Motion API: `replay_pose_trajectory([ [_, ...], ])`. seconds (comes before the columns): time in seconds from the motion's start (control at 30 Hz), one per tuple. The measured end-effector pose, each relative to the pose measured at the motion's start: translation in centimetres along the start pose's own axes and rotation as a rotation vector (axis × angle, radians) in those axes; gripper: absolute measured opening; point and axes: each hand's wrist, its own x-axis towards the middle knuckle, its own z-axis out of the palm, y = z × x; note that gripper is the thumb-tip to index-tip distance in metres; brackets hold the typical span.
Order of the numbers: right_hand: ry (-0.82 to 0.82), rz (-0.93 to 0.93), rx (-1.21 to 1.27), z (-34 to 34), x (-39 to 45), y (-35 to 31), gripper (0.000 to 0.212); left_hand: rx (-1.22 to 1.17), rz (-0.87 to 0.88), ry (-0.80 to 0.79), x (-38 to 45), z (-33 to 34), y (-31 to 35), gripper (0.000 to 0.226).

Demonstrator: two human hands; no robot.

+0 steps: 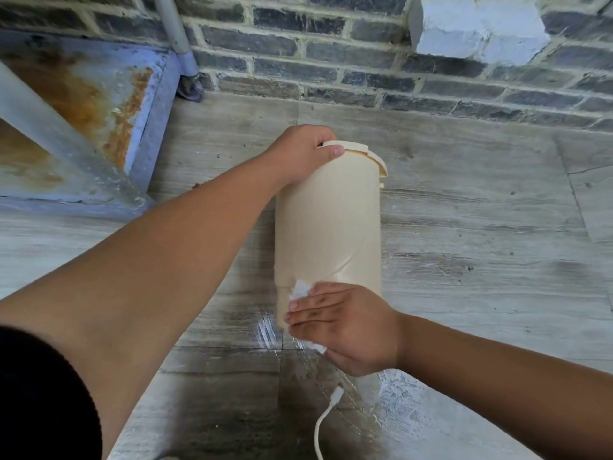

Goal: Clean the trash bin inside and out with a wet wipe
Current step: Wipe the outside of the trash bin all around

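Cream trash bin [328, 220] lies tipped on its side on the wood-grain floor [481, 227], rim end pointing toward the grey brick wall [365, 61], base end toward the camera. Left hand [303, 154] grips the rim end, fingers curled over the lip, thumb lying along the edge; the bare forearm runs down to a black sleeve [39, 393] at lower left. Right hand [345, 322] lies flat on the bin's outer wall near the base end, fingers straight and together, pressing a white wet wipe [300, 290] against the plastic; one corner of the wipe sticks out above the fingertips and another scrap shows under the palm edge. Wipe is blurred, so its folds cannot be told. A lighter collar-like band sits at the rim end, with a small tab on the right side of the bin. Floor beneath and in front of the bin shows wet, shiny streaks [268, 330]. A white cable [323, 423] with a plug end lies on the floor just below the right hand, apart from it. At upper left, a rusty, stained blue-grey slab [99, 94] with a pale beam [63, 141] crossing it diagonally. A grey pipe [175, 31] runs down the wall into the corner. A whitish painted patch [477, 24] sits on the bricks at upper right.
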Motion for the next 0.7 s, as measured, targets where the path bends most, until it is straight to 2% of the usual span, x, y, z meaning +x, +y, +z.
replay_pose_trajectory([
  [0.1, 0.017, -0.073, 0.118, 0.4, 0.1, -1.6, 0.024, -0.001, 0.004, -0.026, 0.0, -0.1, 0.5, 0.023],
  [0.2, 0.114, -0.003, 0.410, 0.0, 0.1, -2.9, 0.026, 0.035, 0.021, -0.065, -0.1, -0.2, 0.8, 0.021],
  [0.27, 0.279, 0.166, 0.715, -1.8, 0.0, -2.1, 0.032, 0.108, 0.041, -0.080, 0.1, -0.5, 1.6, 0.027],
  [0.33, 0.475, 0.344, 1.005, -4.0, -0.1, -0.3, 0.028, 0.202, 0.060, -0.100, 0.4, -0.7, 2.4, 0.034],
  [0.4, 0.730, 0.432, 1.243, -6.0, 0.0, 2.2, 0.022, 0.282, 0.071, -0.122, 0.4, -0.5, 3.1, 0.034],
  [0.47, 1.040, 0.448, 1.370, -7.6, 0.1, 4.5, 0.026, 0.339, 0.072, -0.117, 0.4, 0.1, 3.6, 0.026],
  [0.53, 1.145, 0.431, 1.252, -8.0, 0.4, 5.8, 0.030, 0.274, 0.099, -0.098, 0.4, 0.5, 3.7, 0.018],
  [0.63, 1.042, 0.499, 0.946, -5.5, 0.7, 6.6, 0.034, -0.021, 0.058, -0.075, 0.2, -0.4, 2.9, 0.021],
  [0.7, 0.973, 0.540, 0.744, -3.5, 0.6, 7.0, 0.035, 0.028, 0.035, -0.124, -0.1, -0.5, 1.2, 0.023],
])
